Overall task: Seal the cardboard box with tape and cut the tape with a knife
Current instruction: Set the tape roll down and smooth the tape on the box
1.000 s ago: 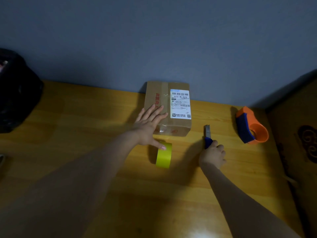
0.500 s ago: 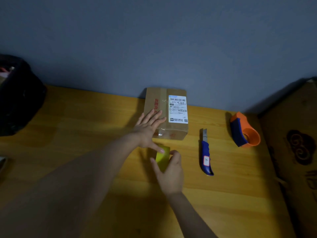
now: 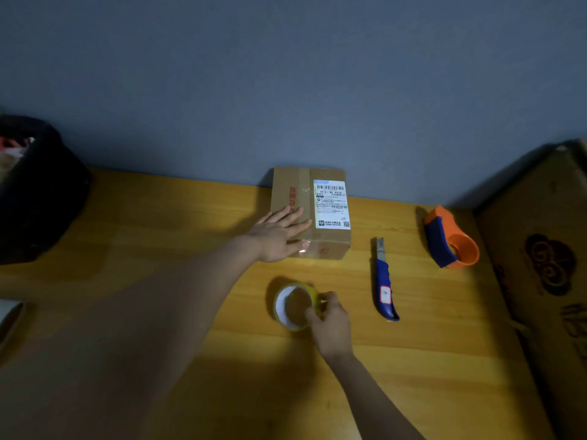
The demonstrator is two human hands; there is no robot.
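Note:
A small cardboard box (image 3: pixel 327 239) with a white shipping label lies against the wall on the wooden table (image 3: pixel 158 223). My left hand (image 3: pixel 276 235) rests flat on the box's near left corner, fingers spread. A yellow tape roll (image 3: pixel 293 306) is in front of the box, tilted so its white core faces me; my right hand (image 3: pixel 332 325) pinches its right rim. A blue utility knife (image 3: pixel 385 284) with its blade out lies on the table to the right of the roll, with no hand on it.
An orange and blue tape dispenser (image 3: pixel 451 239) sits at the far right of the table. A large cardboard carton (image 3: pixel 546 281) stands along the right edge. A black bag (image 3: pixel 35 192) occupies the far left corner. A grey wall rises right behind the box.
My right hand let go of the knife, moved left to the tape roll, gripped it and drew it toward me, turning its core up. The left hand stayed on the box.

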